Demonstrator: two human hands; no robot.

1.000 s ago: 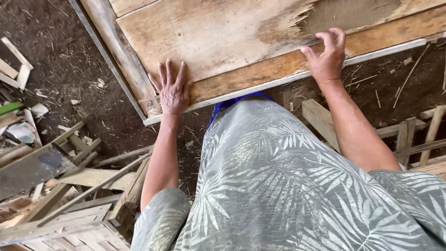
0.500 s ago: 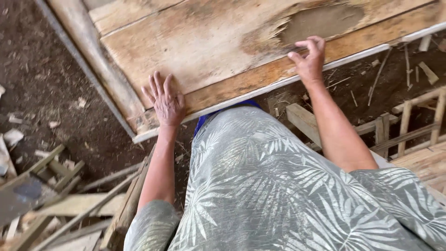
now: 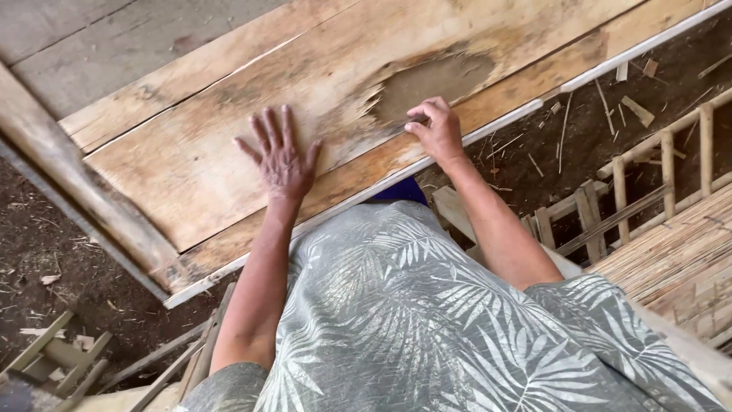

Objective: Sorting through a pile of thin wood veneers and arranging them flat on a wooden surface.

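Down at the far left, on the dark dirt floor [image 3: 69, 259], lie some scrap timber offcuts [image 3: 53, 358]. A grey weathered beam [image 3: 84, 206] runs diagonally past them, under the end of the big wooden panel [image 3: 191, 160] the person is leaning over.

The left hand [image 3: 280, 156] lies flat on the panel, fingers spread, palm pressing down and grasping nothing. To do this well, I would say that hand should bear down steadily so the panel does not shift, with the pressure kept on sound wood, away from the torn patch.

The panel itself is made of pale, worn boards laid side by side, with a thin white strip [image 3: 488, 130] along the near edge. It stretches across the upper frame, resting over the dirt. Towards its right is a ragged brown patch [image 3: 435, 80] where the top layer has peeled away.

The right hand [image 3: 436, 130] sits at that patch's lower edge, fingers curled with the tips on the splintered wood; I cannot tell whether it pinches a loose sliver. Light picking seems wise there.

Farther right, a bamboo slat frame [image 3: 656, 206] lies on the ground.
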